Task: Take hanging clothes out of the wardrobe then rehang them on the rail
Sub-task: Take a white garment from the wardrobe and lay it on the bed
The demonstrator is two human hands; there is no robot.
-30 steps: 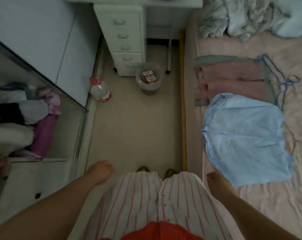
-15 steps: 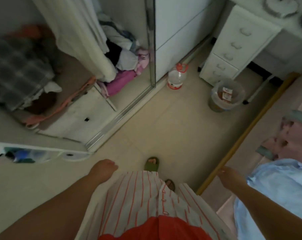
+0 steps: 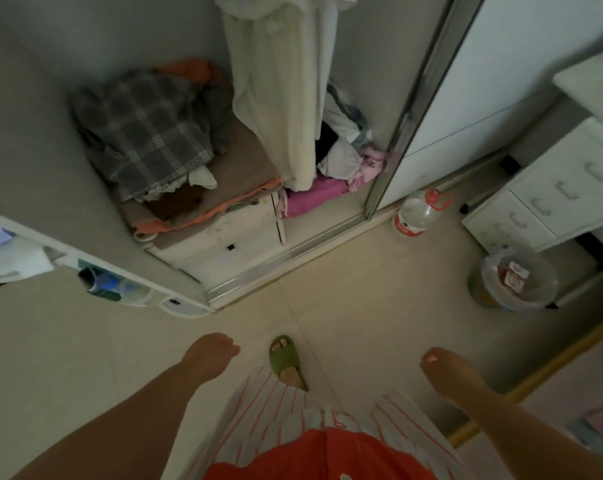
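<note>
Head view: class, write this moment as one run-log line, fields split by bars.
left hand: holds nothing | right hand: holds nothing | white garment: hanging in wardrobe | stage: facing wardrobe, nothing taken

Dim, flat indoor light; soft motion blur, wide-angle bending at the edges.

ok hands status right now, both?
Left hand: fingers loosely curled, holding nothing.
Right hand: relaxed, holding nothing.
</note>
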